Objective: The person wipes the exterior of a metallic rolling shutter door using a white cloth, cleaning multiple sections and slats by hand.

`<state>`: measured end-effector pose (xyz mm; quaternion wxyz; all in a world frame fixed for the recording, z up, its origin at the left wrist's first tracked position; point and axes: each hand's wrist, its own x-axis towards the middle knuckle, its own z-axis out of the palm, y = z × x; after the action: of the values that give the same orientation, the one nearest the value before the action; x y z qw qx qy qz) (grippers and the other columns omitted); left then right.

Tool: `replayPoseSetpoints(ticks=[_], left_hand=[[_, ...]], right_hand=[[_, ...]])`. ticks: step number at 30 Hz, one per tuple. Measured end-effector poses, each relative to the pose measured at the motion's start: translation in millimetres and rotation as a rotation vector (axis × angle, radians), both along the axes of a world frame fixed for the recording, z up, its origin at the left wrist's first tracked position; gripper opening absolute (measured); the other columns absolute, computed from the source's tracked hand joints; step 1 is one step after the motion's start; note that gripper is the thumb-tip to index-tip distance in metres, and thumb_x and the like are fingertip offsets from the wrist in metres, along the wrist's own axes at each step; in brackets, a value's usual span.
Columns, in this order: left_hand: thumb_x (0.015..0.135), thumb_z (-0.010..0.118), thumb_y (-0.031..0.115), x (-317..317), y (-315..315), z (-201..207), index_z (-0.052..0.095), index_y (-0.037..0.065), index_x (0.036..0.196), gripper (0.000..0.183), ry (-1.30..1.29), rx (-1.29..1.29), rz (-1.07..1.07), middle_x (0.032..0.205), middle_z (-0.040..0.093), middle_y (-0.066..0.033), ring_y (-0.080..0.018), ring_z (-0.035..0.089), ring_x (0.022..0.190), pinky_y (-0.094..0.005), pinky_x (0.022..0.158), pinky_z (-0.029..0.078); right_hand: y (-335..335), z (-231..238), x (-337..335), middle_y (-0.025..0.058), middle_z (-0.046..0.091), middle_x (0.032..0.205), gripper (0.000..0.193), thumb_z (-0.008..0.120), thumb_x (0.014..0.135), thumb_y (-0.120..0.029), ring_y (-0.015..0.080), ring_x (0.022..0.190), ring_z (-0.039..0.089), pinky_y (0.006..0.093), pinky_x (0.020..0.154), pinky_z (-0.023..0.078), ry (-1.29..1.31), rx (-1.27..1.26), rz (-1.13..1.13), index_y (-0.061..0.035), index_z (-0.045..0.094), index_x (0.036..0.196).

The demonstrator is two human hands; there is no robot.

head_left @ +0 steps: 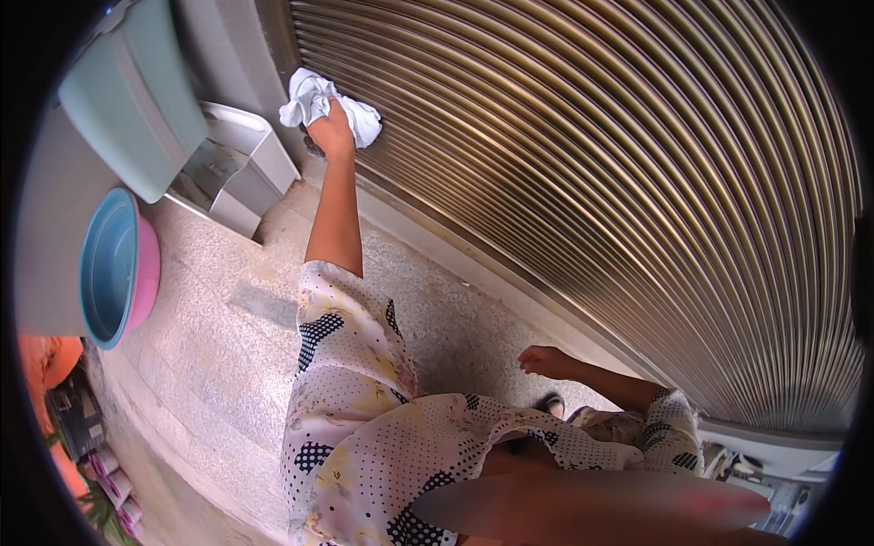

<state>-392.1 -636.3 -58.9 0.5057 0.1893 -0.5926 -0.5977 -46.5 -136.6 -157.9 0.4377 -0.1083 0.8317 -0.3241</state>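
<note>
Shutter slats (583, 200) are stretching rightward from the left hand (334, 132), which is clutching a cloth (312, 98) at their end, apparently wiping, while the right hand (546, 362) is hanging well apart, loosely curled and seemingly empty, and another stroke is probably calling for firm pressure.

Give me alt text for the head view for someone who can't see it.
The left hand holds a white cloth at a ribbed metal shutter; the right hand is empty. A basin and a white box are at left.
</note>
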Motion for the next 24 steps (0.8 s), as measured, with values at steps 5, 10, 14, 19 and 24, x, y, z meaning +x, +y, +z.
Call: replayPoseSetpoints(ticks=[5, 10, 14, 19, 24], left_hand=[[0.078, 0.058, 0.012, -9.9, 5.2, -14.7, 0.047, -0.003, 0.118, 0.044, 0.131, -0.009, 0.104, 0.114, 0.056, -0.0207, -0.0355, 0.052, 0.107, -0.0398, 0.094, 0.038], [0.080, 0.058, 0.011, -9.9, 12.2, -13.1, 0.052, -0.001, 0.113, 0.036, -0.062, -0.128, 0.252, 0.112, 0.058, -0.0160, -0.0299, 0.056, 0.102, -0.0360, 0.091, 0.041], [0.076, 0.059, 0.016, 2.3, 34.5, -0.4, 0.050, -0.002, 0.117, 0.045, -0.163, -0.089, 0.119, 0.116, 0.055, -0.0197, -0.0350, 0.052, 0.107, -0.0381, 0.094, 0.039], [0.074, 0.057, 0.011, 1.0, 25.7, -16.5, 0.051, -0.003, 0.117, 0.046, 0.091, 0.090, -0.137, 0.114, 0.057, -0.0184, -0.0321, 0.053, 0.108, -0.0363, 0.096, 0.038], [0.077, 0.062, 0.013, 3.5, 20.3, -57.2, 0.054, -0.012, 0.106, 0.039, -0.048, 0.104, -0.171, 0.099, 0.062, -0.0144, -0.0232, 0.058, 0.091, -0.0339, 0.082, 0.045]], right_hand=[[75.4, -31.3, 56.1, 0.0102, 0.062, 0.098, 0.030, 0.063, 0.087, -0.018, 0.0172, 0.086, 0.061, 0.0318, 0.073, 0.050, -0.009, -0.274, -0.112, -0.0052, 0.055, 0.113], [98.2, -18.1, 98.0, 0.0044, 0.063, 0.092, 0.026, 0.065, 0.086, -0.016, 0.0136, 0.081, 0.060, 0.0285, 0.069, 0.049, -0.045, -0.257, -0.018, -0.0071, 0.057, 0.109], [81.7, 16.5, 60.3, 0.0109, 0.066, 0.086, 0.032, 0.060, 0.084, -0.029, 0.0241, 0.081, 0.063, 0.0349, 0.073, 0.050, -0.041, 0.268, 0.240, -0.0093, 0.057, 0.110], [32.3, 41.6, 7.8, 0.0110, 0.064, 0.097, 0.027, 0.055, 0.088, -0.025, 0.0266, 0.087, 0.062, 0.0350, 0.075, 0.049, 0.256, 0.171, 0.142, -0.0090, 0.056, 0.110], [28.0, 33.5, 32.3, 0.0077, 0.061, 0.105, 0.021, 0.052, 0.092, -0.024, 0.0213, 0.085, 0.059, 0.0319, 0.074, 0.047, 0.336, -0.084, 0.072, -0.0057, 0.059, 0.101]])
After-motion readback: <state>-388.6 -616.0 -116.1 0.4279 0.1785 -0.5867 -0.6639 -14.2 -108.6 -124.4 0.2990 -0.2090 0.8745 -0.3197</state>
